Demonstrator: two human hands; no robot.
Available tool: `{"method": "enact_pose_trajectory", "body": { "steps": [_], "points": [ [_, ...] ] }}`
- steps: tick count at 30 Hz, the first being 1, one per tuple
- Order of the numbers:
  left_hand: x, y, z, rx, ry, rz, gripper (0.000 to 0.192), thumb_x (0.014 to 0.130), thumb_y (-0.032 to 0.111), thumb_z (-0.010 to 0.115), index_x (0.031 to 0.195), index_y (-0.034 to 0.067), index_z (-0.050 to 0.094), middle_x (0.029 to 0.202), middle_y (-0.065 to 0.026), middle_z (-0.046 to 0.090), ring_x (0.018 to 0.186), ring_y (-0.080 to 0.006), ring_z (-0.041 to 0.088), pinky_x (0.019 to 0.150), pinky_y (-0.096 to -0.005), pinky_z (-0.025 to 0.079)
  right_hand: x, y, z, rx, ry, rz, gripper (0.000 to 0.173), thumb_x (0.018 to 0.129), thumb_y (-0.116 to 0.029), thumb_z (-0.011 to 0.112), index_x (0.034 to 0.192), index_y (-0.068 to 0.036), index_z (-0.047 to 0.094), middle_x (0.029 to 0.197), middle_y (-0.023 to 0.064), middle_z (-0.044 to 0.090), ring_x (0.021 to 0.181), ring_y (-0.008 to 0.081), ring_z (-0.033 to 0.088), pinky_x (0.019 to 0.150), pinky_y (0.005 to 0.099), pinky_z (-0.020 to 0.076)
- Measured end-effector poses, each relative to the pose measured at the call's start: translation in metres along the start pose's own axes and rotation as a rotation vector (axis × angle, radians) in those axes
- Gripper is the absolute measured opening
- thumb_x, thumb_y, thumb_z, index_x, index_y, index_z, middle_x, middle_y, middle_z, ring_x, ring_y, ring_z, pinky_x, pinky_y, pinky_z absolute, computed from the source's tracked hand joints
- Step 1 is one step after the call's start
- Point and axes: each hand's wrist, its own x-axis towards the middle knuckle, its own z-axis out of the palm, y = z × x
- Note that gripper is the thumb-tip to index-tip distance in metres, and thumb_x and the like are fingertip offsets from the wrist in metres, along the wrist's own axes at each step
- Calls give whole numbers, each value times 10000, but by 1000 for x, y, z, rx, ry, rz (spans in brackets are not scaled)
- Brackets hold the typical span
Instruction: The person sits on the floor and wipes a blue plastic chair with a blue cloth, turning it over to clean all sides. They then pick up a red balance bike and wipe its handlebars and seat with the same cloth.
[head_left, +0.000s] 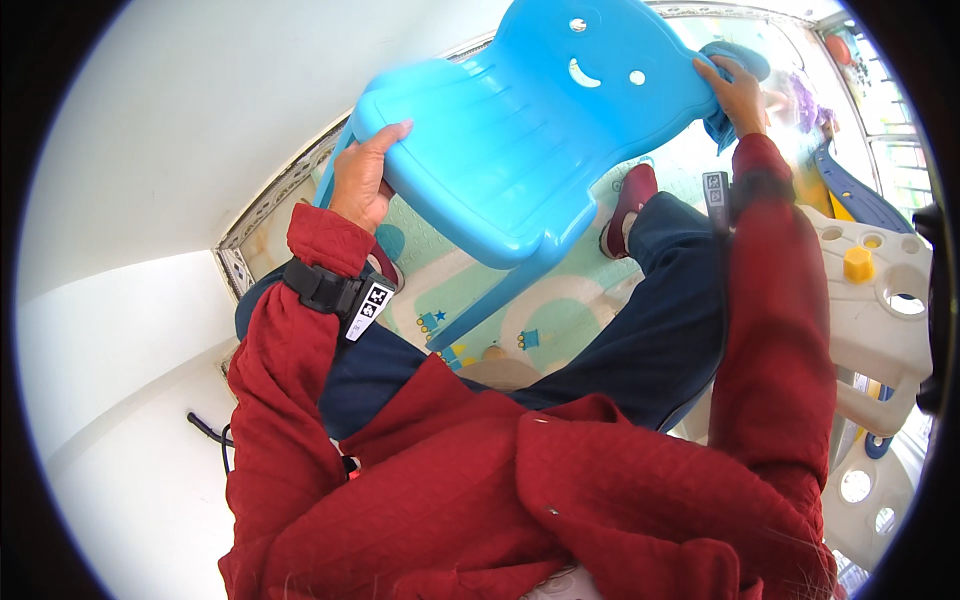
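A blue plastic child's chair (480, 142) is tilted in front of me, its backrest to the upper right, with cut-out eyes and a smiling mouth. My left hand (364, 176) grips the front corner of the seat, thumb on top and fingers hidden beneath. At the backrest's right edge, my right hand (739, 94) holds a blue cloth (721, 131) bunched against the plastic, its thumb on the backrest's face. One chair leg (487, 300) slants down toward the patterned play mat (570, 315).
On my right stands a beige plastic play table (870, 300) with round holes and a yellow knob (859, 265). A dark blue curved plastic piece (855, 191) lies beyond it. To the left rises a white wall (187, 127) with a patterned tile border (285, 172). My legs flank the chair.
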Motion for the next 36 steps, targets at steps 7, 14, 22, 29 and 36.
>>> {"method": "enact_pose_trajectory", "body": {
  "steps": [7,14,22,29,36],
  "points": [
    [1,-3,-12,-22,-2,-16,501,766,145,720,1187,-31,513,1086,-131,592,955,-249,595,813,-372,508,-15,-60,6,-493,172,-199,261,810,-242,609,1054,-280,694,992,61,649,941,290,610,803,424,479],
    [-3,-6,-22,72,37,-9,570,742,237,743,1180,-37,503,1049,-143,599,892,-241,618,712,-363,533,-25,-120,34,-546,75,-309,346,820,-159,607,1151,-253,637,1062,73,602,1002,268,566,860,388,446],
    [-6,-5,-30,109,8,-61,578,772,230,720,1211,-38,456,1084,-159,582,913,-262,616,729,-384,542,-30,-157,79,-381,31,-389,390,811,-133,616,1179,-261,607,1220,108,545,1018,299,546,853,394,484],
    [-10,-4,-33,108,8,-38,509,760,246,716,1135,-38,521,1000,-132,614,807,-210,641,618,-328,549,-41,-185,131,-272,25,-785,373,783,-72,575,1108,-237,654,1037,78,584,908,273,545,760,363,484],
    [-14,-4,-45,103,8,-117,524,787,209,710,1181,-45,476,1059,-150,596,891,-248,624,730,-397,545,-68,-222,187,-287,-92,-928,293,799,-103,568,1045,-233,662,953,58,582,898,266,542,743,354,466]
  ]
}}
